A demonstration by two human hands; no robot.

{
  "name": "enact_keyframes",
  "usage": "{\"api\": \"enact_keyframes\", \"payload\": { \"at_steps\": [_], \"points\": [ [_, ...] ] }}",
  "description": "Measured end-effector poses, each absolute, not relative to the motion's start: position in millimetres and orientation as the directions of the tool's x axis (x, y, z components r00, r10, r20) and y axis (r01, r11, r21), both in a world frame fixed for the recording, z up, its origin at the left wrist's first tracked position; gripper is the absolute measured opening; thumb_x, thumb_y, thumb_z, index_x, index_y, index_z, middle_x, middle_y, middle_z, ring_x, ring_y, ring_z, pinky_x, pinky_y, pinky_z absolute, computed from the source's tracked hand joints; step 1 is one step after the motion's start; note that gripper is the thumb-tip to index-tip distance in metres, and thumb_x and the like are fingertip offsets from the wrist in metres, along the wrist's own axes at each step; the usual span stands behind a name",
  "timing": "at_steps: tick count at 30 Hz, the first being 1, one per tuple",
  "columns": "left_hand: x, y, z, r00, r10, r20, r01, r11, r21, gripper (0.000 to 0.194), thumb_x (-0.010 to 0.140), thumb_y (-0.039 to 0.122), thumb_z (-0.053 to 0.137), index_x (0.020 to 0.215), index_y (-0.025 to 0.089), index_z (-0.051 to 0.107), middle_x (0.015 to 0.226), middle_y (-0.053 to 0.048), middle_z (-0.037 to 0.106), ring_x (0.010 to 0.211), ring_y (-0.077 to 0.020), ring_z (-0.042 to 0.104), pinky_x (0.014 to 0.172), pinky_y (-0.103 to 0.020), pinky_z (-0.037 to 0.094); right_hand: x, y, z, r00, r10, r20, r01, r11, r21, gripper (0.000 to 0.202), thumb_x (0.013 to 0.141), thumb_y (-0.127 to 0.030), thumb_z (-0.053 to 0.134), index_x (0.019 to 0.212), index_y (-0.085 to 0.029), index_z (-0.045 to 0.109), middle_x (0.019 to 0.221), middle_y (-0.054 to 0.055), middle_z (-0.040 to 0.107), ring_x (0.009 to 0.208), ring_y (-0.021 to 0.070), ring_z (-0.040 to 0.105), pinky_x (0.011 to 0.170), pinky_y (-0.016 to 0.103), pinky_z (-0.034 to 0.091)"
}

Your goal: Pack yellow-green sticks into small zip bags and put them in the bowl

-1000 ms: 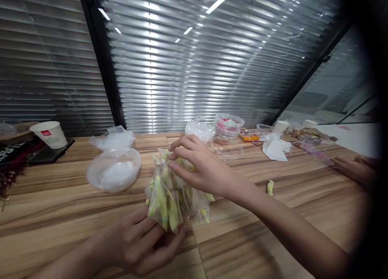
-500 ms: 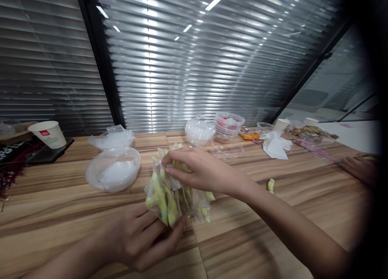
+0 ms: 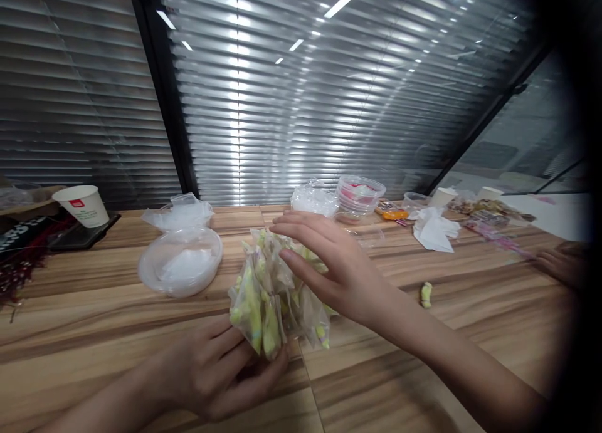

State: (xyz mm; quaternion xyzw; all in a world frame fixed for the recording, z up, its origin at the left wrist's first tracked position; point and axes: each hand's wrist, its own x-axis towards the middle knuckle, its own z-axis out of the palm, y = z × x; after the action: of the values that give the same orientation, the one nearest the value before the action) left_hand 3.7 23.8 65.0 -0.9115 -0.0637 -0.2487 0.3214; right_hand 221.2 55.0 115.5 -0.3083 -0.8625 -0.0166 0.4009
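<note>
A crumpled clear plastic bag [image 3: 256, 311] with several yellow-green, soft-looking pieces inside stands over the middle of the table; I cannot tell if it is one bag or a bunch. My left hand [image 3: 221, 370] grips its lower near end, thumb and fingers closed around the bottom. Above and to the right of the bag, my right hand [image 3: 333, 267] has its fingers stretched out and the thumb apart, hiding part of the bag. Whether its fingertips touch the plastic is unclear. One small yellow-green piece [image 3: 426, 294] lies loose on the table, beyond my right forearm.
Clear plastic bowls [image 3: 180, 286] sit at the left, with crumpled plastic [image 3: 181, 212] behind them. A paper cup [image 3: 83, 206] stands farther left. Stacked clear tubs [image 3: 360, 198], an orange packet [image 3: 391, 211] and white tissue [image 3: 435, 229] line the back. Another person's hand [image 3: 559, 267] is at the right.
My right hand has let go of the bag's top and moved slightly right, its fingers spreading from a pinch. My left hand keeps its hold on the bag.
</note>
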Motion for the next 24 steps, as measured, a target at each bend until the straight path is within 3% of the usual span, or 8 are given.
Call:
{"api": "enact_keyframes", "payload": {
  "at_steps": [4, 10, 15, 19, 24],
  "points": [
    [3, 23, 66, 0.864, -0.046, 0.502, 0.274, -0.794, -0.543, 0.046, 0.066, 0.020, 0.069, 0.111, 0.023, 0.059, 0.059, 0.004, 0.051, 0.051, -0.0067, 0.047, 0.045, -0.019, 0.033, 230, 34, 105, -0.473, 0.444, 0.761, 0.543, 0.827, -0.145, 0.032, 0.084, -0.018, 0.048, 0.115, -0.014, 0.053, 0.122, 0.006, 0.049, 0.117, 0.0138, 0.043, 0.102, 0.031, 0.036],
    [5, 22, 69, 0.870, -0.047, 0.491, 0.270, -0.788, -0.553, 0.036, 0.070, 0.017, 0.065, 0.105, 0.020, 0.060, 0.063, 0.002, 0.054, 0.055, -0.0082, 0.050, 0.050, -0.022, 0.040, 239, 5, 73, -0.475, 0.239, 0.847, 0.515, 0.856, 0.048, 0.030, 0.074, -0.012, 0.052, 0.104, -0.010, 0.059, 0.111, 0.008, 0.057, 0.112, 0.0193, 0.048, 0.098, 0.037, 0.039],
    [10, 20, 67, 0.803, -0.026, 0.595, 0.309, -0.836, -0.454, 0.013, 0.072, 0.016, 0.058, 0.084, 0.018, 0.060, 0.052, 0.003, 0.048, 0.048, -0.0084, 0.041, 0.046, -0.022, 0.033, 228, -7, 44, -0.536, 0.027, 0.844, 0.503, 0.813, 0.293, 0.019, 0.071, -0.025, 0.063, 0.090, -0.022, 0.064, 0.098, -0.005, 0.062, 0.102, 0.0115, 0.053, 0.105, 0.030, 0.034],
    [7, 19, 56, 0.790, 0.011, 0.613, 0.310, -0.869, -0.384, 0.010, 0.068, 0.008, 0.050, 0.065, 0.018, 0.050, 0.049, 0.002, 0.045, 0.049, -0.0100, 0.038, 0.049, -0.024, 0.031, 220, -10, 32, -0.588, 0.057, 0.807, 0.538, 0.772, 0.338, 0.017, 0.079, -0.027, 0.055, 0.094, -0.028, 0.062, 0.105, -0.008, 0.059, 0.107, 0.0089, 0.047, 0.111, 0.031, 0.025],
    [-7, 13, 53, 0.816, 0.147, 0.559, 0.305, -0.931, -0.200, 0.013, 0.071, 0.005, 0.047, 0.065, 0.016, 0.046, 0.049, 0.002, 0.046, 0.051, -0.0095, 0.042, 0.049, -0.023, 0.033, 217, -11, 25, -0.618, 0.174, 0.767, 0.597, 0.738, 0.313, 0.024, 0.081, -0.024, 0.050, 0.104, -0.020, 0.056, 0.119, 0.005, 0.054, 0.120, 0.0184, 0.040, 0.109, 0.040, 0.022]
  ]
}}
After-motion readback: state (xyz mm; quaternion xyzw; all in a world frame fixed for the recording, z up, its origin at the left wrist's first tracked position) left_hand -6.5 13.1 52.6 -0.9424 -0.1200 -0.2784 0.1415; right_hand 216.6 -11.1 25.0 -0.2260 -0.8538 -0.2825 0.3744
